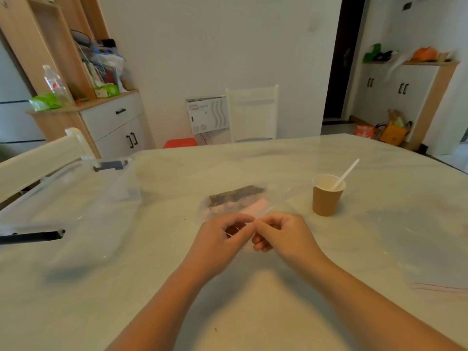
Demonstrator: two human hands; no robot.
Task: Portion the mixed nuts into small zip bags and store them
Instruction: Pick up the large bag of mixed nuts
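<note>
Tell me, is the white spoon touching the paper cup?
Touching. The head view shows the white spoon standing inside the paper cup, its handle leaning on the rim at the right.

- The small zip bag (243,230) pinched between the left hand (222,243) and the right hand (281,235) is clear and mostly hidden by the fingers; whether its seal is closed cannot be told.
- The bag of mixed nuts (234,200) behind the hands is blurred, so single nuts cannot be made out; its near edge is covered by the hands.
- The large clear container (101,198) on the left is smeared; its contents cannot be told.
- The dark bar (33,236) is cut off by the left edge.
- The red-striped zip bags (443,288) run out at the right edge.
- The spoon (347,173) has its bowl hidden inside the paper cup (326,198).
</note>
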